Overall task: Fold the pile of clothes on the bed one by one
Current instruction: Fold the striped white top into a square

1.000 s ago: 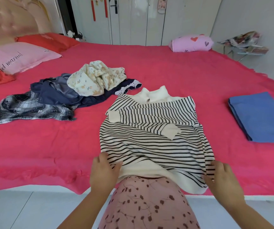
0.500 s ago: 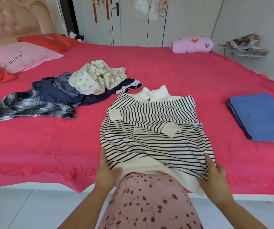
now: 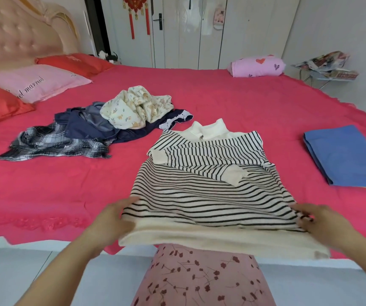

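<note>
A cream and black striped sweater (image 3: 204,173) lies on the red bed (image 3: 67,184) in front of me, both sleeves folded across its chest. Its cream hem is raised off the bed edge. My left hand (image 3: 113,217) grips the hem's left corner and my right hand (image 3: 323,224) grips the right corner. To the left behind it lies a pile of unfolded clothes (image 3: 102,124): a plaid garment, dark navy pieces and a cream floral one on top.
A folded blue cloth (image 3: 345,155) lies at the bed's right side. Pink and red pillows (image 3: 29,85) rest by the headboard at left, a pink roll pillow (image 3: 257,66) at the far edge. White wardrobe doors stand behind the bed. A cluttered stand (image 3: 327,67) is far right.
Both hands have closed on the sweater's bottom hem and lifted it up off the bed edge, away from me. The pile and blue cloth have not moved.
</note>
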{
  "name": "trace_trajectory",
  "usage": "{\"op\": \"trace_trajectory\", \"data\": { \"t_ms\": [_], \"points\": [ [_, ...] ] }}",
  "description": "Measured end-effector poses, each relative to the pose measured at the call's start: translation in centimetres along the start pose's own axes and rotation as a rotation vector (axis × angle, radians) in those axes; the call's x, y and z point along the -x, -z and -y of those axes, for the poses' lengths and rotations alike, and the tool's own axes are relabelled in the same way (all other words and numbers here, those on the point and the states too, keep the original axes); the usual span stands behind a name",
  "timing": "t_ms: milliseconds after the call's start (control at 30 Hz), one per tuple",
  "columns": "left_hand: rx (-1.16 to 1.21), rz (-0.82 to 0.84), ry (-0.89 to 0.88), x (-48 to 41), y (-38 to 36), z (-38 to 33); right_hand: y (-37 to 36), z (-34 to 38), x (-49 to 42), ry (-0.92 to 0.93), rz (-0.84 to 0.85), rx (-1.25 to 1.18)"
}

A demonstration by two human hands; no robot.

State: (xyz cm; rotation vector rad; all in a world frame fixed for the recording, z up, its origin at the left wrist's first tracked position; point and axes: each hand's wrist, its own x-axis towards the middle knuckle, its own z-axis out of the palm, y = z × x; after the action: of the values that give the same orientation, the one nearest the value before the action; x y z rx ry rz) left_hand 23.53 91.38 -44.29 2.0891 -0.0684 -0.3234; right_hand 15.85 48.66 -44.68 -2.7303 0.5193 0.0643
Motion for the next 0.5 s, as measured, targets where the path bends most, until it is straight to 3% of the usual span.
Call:
{"op": "trace_trajectory", "data": {
  "t_ms": [167,233,367,500],
  "points": [
    [-0.456,0.108,0.166,-0.2,-2.8,2.1,-2.6,0.3,1.3,-0.028,0.224,0.094],
    [-0.64,0.065,0.188,-0.5,-3.7,1.8,-3.0,0.6,1.4,-0.032,0.253,0.117],
    [-0.719,-0.114,-0.09,-2.6,-5.0,-0.9,-2.4,3.0,0.3,-0.057,0.163,0.244],
    [-0.77,-0.079,-0.339,-7.2,-7.0,-4.4,-2.6,6.9,-3.2,0.072,0.05,0.175]
  ]
}}
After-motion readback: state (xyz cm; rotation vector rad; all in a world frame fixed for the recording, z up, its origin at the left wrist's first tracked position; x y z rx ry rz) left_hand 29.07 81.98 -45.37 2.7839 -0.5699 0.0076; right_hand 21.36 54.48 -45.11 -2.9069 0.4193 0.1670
